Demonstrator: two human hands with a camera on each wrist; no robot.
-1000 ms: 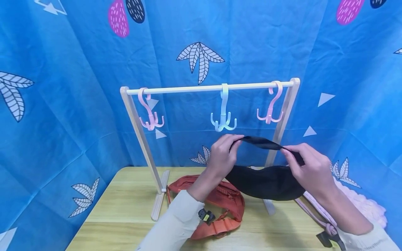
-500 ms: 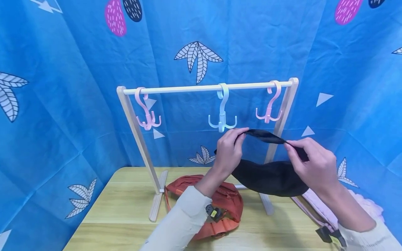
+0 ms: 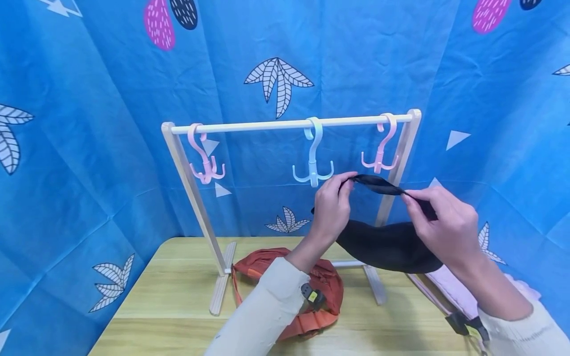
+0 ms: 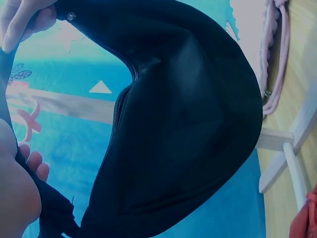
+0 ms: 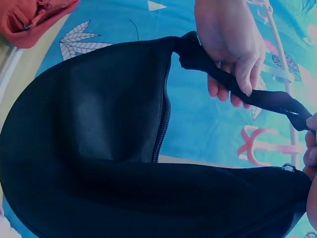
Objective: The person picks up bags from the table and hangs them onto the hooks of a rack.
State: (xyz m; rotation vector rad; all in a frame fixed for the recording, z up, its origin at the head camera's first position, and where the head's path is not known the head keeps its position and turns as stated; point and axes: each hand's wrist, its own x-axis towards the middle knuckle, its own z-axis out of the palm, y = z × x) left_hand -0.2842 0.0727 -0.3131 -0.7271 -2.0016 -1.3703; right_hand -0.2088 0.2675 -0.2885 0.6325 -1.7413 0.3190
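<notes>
A: Head view: report hands and load.
B: The left hand (image 3: 333, 207) and right hand (image 3: 450, 222) each pinch the narrow black fabric strap (image 3: 378, 184), fingertips closed on it. The crescent-shaped black bag (image 3: 389, 247) hangs below, above the desk (image 3: 169, 287), lower than the light-blue plastic four-prong hook (image 3: 313, 160).

A: Fault risk there?
B: If raised toward that hook, the strap could miss a prong, probably because the span between the hands is narrow.

A: Left wrist view?
B: The bag hangs as a broad curve, its black zipper (image 4: 119, 109) along the inner edge. A swinging body could knock the rack's pale upright (image 4: 74, 105).

A: Right wrist view?
B: The strap looks bunched between both pinches. Likely fault: a twisted strap seating poorly, caused by that bunching.
</notes>
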